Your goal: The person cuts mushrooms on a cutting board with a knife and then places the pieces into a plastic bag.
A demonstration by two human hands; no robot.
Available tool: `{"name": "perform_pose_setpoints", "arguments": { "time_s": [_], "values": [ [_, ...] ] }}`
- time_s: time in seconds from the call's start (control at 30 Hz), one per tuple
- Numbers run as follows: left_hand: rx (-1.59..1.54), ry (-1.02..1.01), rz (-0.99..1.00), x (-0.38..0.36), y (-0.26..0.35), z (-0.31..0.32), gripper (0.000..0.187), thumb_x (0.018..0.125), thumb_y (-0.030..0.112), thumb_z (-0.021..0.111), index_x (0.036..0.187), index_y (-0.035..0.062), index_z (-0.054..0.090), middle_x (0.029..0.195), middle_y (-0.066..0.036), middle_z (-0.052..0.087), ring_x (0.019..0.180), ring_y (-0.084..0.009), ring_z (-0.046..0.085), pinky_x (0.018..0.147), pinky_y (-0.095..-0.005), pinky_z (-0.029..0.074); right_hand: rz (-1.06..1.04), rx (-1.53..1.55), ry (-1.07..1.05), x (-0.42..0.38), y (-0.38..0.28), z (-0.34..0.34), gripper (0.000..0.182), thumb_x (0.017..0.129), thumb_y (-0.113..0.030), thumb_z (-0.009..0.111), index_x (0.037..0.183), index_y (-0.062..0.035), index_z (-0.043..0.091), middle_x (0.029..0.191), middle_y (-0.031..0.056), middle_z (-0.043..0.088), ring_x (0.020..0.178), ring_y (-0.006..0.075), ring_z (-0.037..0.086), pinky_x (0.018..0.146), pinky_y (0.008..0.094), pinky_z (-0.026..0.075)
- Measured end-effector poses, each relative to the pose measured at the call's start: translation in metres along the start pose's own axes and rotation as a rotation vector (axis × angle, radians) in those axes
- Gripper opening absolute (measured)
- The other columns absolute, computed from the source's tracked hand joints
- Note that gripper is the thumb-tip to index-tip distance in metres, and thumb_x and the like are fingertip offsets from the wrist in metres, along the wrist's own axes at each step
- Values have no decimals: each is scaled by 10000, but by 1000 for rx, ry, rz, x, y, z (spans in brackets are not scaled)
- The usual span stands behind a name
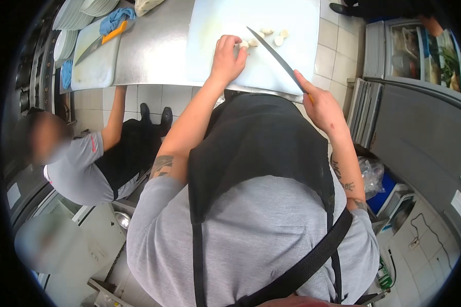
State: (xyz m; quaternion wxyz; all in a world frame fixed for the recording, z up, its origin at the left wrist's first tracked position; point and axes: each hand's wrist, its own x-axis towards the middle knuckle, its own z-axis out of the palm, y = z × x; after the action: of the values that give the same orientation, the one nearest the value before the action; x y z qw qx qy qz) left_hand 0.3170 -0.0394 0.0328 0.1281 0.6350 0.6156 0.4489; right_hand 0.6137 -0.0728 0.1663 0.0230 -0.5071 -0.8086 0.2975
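Note:
My right hand is wrapped round the handle of a kitchen knife. Its long dark blade points away and to the left, low over a large white cutting board. My left hand rests on the board left of the blade, with fingers curled and the tips at a small pale food piece, which looks like mushroom. Close beside it, between the fingertips and the blade, is another brownish-white piece. Several more pale pieces lie just right of the knife tip.
A steel counter carries a second white board with an orange-handled knife and a blue cloth. Stacked white plates stand at far left. Another person is on my left; a glass-topped fridge is at right.

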Motion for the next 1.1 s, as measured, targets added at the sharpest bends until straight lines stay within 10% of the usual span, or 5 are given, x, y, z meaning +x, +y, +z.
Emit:
{"name": "perform_pose_setpoints", "arguments": {
  "time_s": [0.8,1.1],
  "values": [
    [-26,-49,-16,1,2,0,180,859,40,663,1039,45,658,1077,-142,631,986,-364,629,848,-471,524,-36,-101,-214,23,9,6,708,958,-33,525,1611,-284,412,821,253,666,787,428,653,771,518,516],
    [260,-455,226,30,0,-36,268,925,50,686,1165,162,722,1215,-73,622,1105,-326,594,961,-442,515,-54,-225,-158,14,17,4,707,956,-63,531,1599,-341,436,845,189,682,805,369,675,771,492,547]
  ]
}}
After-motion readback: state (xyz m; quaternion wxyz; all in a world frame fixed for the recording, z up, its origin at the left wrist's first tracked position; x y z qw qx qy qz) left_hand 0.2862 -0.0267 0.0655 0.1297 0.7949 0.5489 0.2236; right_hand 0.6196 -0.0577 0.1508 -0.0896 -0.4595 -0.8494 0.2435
